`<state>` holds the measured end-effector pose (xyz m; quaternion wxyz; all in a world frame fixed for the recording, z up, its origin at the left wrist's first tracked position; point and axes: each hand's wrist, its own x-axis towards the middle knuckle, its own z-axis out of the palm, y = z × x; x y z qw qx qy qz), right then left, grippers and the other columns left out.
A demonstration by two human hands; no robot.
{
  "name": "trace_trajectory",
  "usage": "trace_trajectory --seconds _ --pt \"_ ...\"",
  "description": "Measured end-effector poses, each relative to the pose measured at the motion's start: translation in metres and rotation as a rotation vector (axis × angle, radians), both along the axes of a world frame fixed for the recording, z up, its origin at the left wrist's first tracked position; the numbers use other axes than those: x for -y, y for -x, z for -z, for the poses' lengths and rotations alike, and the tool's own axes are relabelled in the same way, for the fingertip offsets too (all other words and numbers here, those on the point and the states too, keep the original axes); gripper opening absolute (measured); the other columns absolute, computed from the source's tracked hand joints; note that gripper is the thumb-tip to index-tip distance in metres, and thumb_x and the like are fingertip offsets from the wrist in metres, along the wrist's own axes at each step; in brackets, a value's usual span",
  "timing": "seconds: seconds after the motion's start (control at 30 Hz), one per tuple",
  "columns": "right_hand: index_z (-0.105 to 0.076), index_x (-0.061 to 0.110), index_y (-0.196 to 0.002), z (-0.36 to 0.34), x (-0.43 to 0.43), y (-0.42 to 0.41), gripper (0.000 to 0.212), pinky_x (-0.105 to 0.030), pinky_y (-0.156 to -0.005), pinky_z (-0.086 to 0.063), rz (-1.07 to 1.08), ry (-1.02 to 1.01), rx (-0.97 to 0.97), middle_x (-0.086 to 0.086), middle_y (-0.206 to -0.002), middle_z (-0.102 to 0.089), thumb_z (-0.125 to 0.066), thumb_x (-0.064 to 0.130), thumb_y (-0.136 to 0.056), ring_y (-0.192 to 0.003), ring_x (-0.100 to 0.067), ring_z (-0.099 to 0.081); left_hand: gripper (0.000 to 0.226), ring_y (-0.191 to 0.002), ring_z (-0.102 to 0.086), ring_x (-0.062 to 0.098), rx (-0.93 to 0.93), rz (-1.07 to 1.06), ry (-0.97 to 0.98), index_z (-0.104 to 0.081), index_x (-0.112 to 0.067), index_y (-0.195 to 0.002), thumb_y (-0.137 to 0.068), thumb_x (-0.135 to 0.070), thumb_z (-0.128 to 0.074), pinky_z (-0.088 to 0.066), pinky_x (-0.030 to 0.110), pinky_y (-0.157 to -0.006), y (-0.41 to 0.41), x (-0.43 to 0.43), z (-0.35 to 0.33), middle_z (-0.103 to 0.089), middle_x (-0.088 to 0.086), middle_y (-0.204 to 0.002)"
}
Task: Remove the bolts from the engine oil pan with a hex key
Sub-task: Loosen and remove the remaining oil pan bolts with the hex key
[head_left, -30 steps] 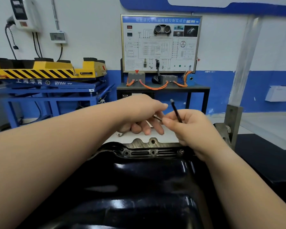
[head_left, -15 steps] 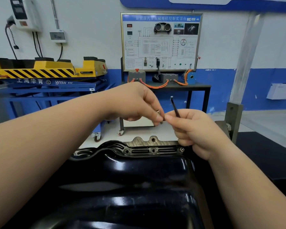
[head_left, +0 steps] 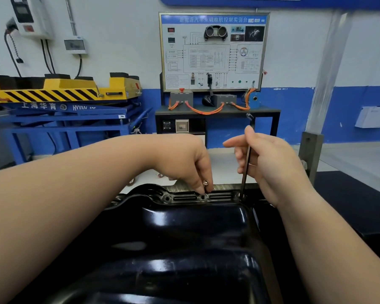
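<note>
- Far to your left, a yellow-and-blue lift table (head_left: 59,93) stands against the wall.
- Your left hand (head_left: 184,165) reaches down over the far flange of the black oil pan (head_left: 184,238). Its fingertips pinch a small bolt (head_left: 205,182) just above the middle flange hole (head_left: 203,197).
- Beyond the pan, a wiring training board (head_left: 213,51) sits on a dark bench.
- Your right hand (head_left: 270,163) has its fingers curled around the hex key (head_left: 246,165). It holds the key nearly upright, with the short bent end at the top.
- The key's lower tip meets the flange at its right corner (head_left: 240,195); whether a bolt sits there is unclear.
- A grey metal post (head_left: 309,154) rises just right of that hand.
</note>
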<state>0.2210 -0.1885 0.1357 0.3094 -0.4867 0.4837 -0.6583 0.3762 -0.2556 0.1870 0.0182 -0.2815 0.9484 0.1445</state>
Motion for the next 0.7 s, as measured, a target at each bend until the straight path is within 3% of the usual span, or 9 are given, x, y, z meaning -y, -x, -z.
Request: trace_trajectory --seconds 0.13,0.3,0.4,0.53,0.7 --pt "-0.074 0.019 -0.071 0.0012 0.0012 0.0017 0.05 -0.028 -0.063 -0.034 0.109 -0.005 -0.104 0.0 -0.056 -0.037 -0.038 0.038 -0.1 -0.044 -0.006 -0.036 0.016 -0.048 -0.045 0.012 -0.027 0.006 -0.028 -0.074 -0.035 -0.077 -0.075 -0.02 -0.076 -0.041 0.019 -0.045 -0.003 0.0013 -0.0017 -0.071 0.004 -0.078" --pt "-0.07 0.015 -0.07 0.0 -0.0019 -0.0015 0.048 -0.021 -0.042 -0.031 0.062 0.084 -0.03 0.002 -0.052 -0.031 -0.039 0.035 -0.101 -0.039 -0.005 -0.027 0.013 -0.042 -0.043 0.008 0.013 0.014 -0.049 -0.073 -0.033 -0.08 -0.076 -0.02 -0.075 -0.04 0.021 -0.045 -0.0005 0.0027 0.002 -0.07 0.016 -0.083" --pt "-0.07 0.013 -0.073 -0.001 -0.0039 -0.0028 0.047 -0.023 -0.042 -0.03 0.036 0.149 0.014 -0.007 -0.059 -0.03 -0.038 0.033 -0.101 -0.043 -0.008 -0.026 0.013 -0.045 -0.046 0.01 0.027 0.019 -0.072 -0.073 -0.032 -0.081 -0.077 -0.02 -0.074 -0.037 0.017 -0.043 0.0008 0.0031 0.0042 -0.07 0.018 -0.083" --pt "-0.069 0.011 -0.075 -0.0012 -0.0044 -0.0016 0.047 -0.025 -0.043 -0.031 0.017 0.163 0.036 -0.002 -0.054 -0.034 -0.038 0.033 -0.102 -0.045 -0.01 -0.028 0.018 -0.039 -0.043 0.004 -0.001 0.032 -0.061 -0.072 -0.034 -0.078 -0.077 -0.016 -0.074 -0.036 0.013 -0.041 0.0009 0.0034 0.0046 -0.065 -0.004 -0.059" --pt "-0.069 0.009 -0.076 -0.0012 -0.005 -0.0016 0.046 -0.023 -0.042 -0.031 -0.004 0.165 0.043 0.004 -0.049 -0.038 -0.038 0.032 -0.102 -0.043 -0.009 -0.031 0.016 -0.051 -0.05 0.007 0.029 0.036 -0.018 -0.073 -0.035 -0.084 -0.077 -0.021 -0.074 -0.041 0.018 -0.052 0.0025 0.0022 0.005 -0.072 0.006 -0.078"
